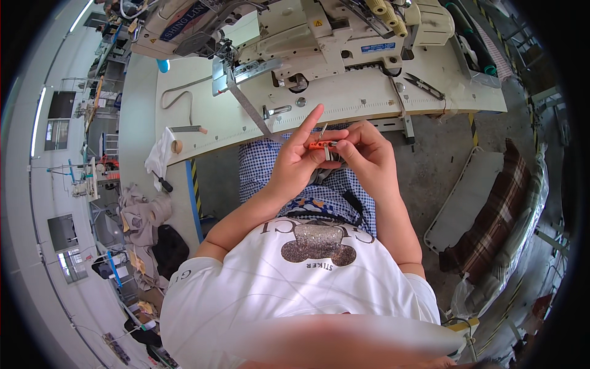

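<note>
Both hands meet above my lap, just off the front edge of the sewing table (212,142). Between them is a small orange-red tool (319,146) with dark spots along its side and thin metal pieces sticking out, like a folding key set. My left hand (292,165) grips it between thumb and curled fingers, its index finger stretched out past it. The thumb and fingertips of my right hand (373,161) pinch the tool's right end. What the curled fingers cover is hidden.
A large sewing machine (326,52) stands on the table, a grey strap (249,109) hanging from it over the edge. Dark snips (424,86) lie at the right, a tape roll (177,146) at the left. A padded tray with brown plaid cloth (491,215) is on the right.
</note>
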